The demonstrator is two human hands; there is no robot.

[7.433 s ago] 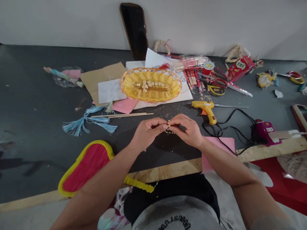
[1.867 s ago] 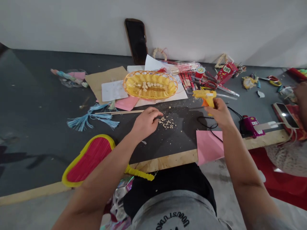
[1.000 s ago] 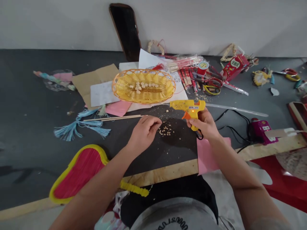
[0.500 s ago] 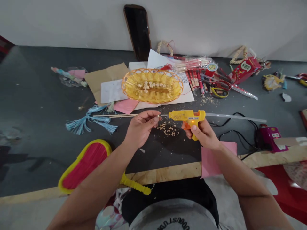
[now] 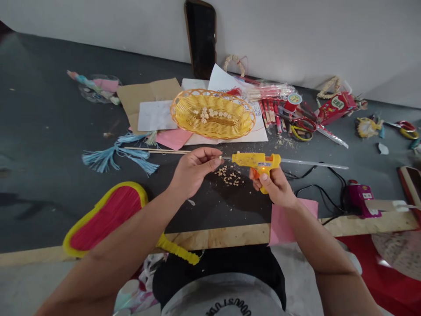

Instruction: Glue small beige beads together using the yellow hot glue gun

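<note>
My left hand (image 5: 194, 172) pinches a tiny pale piece (image 5: 220, 157) between thumb and fingertips. Wrapped round the handle of a yellow glue gun (image 5: 251, 160) is my right hand (image 5: 276, 184), with fingers at the orange trigger. The gun's nozzle points left, at or very near the small piece; whether they touch is unclear. A clear glue stick (image 5: 312, 164) sticks out of the gun's back. Below the nozzle lie scattered small pale bits (image 5: 230, 176). Beyond my hands, a yellow woven basket (image 5: 213, 129) holds small flower-like clusters.
A red fan-like piece with yellow edging (image 5: 107, 215) lies front left, a blue tassel (image 5: 115, 156) behind it. Scissors (image 5: 304, 127) and red packets lie back right. A black cord (image 5: 319, 186) runs to a purple power box (image 5: 362, 199). A phone (image 5: 201, 39) leans on the wall.
The camera view has shifted and tilted slightly. Both hands keep nearly the same pose, with the glue gun still at the small piece in my left fingers.
</note>
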